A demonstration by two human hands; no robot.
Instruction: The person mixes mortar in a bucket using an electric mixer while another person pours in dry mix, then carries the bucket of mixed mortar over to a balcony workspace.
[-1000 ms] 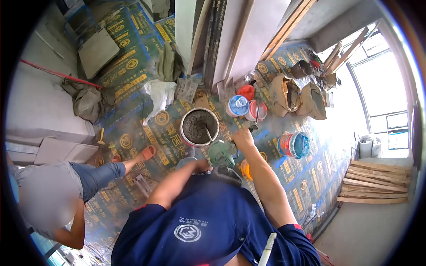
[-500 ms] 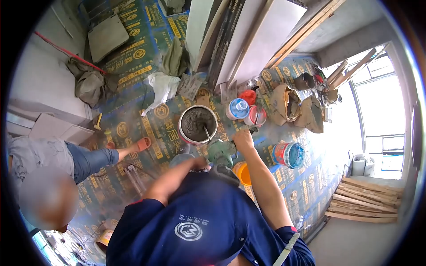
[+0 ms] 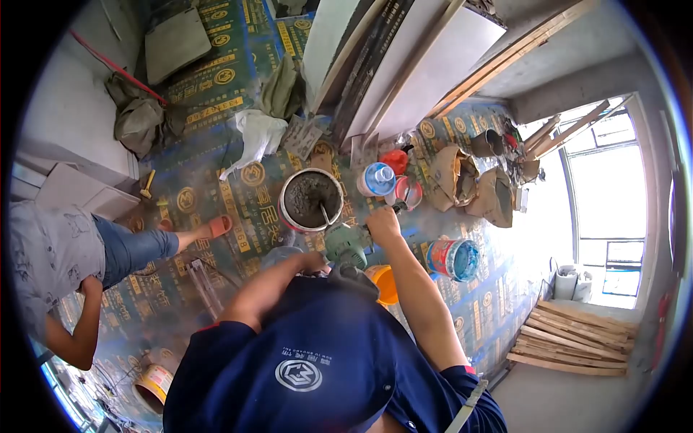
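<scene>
A green hand-held power mixer (image 3: 346,244) stands close in front of my body, its metal shaft (image 3: 324,213) reaching into a white bucket (image 3: 282,209) of wet grey mortar (image 3: 307,196). My right hand (image 3: 383,224) is wrapped round the mixer's right-hand handle (image 3: 398,207), whose dark end sticks out past the fist. On the other side my left hand (image 3: 315,263) is closed at the mixer's left; its fingers are partly hidden, along with the grip. Behind the tool, an orange-yellow bucket (image 3: 382,283) is partly covered by it.
To the left stands another person (image 3: 130,242) in orange sandals. Right of the mortar are a blue-and-white tub (image 3: 377,179), a pink-red bucket (image 3: 408,193) and a blue-stained bucket (image 3: 455,260). Paper sacks (image 3: 453,177), leaning boards (image 3: 411,72) and stacked wood strips (image 3: 574,335) lie farther out.
My view has shifted slightly, so most things sit farther left. The other person's bent arm now shows. Both my hands stay on the mixer, its shaft still in the mortar.
</scene>
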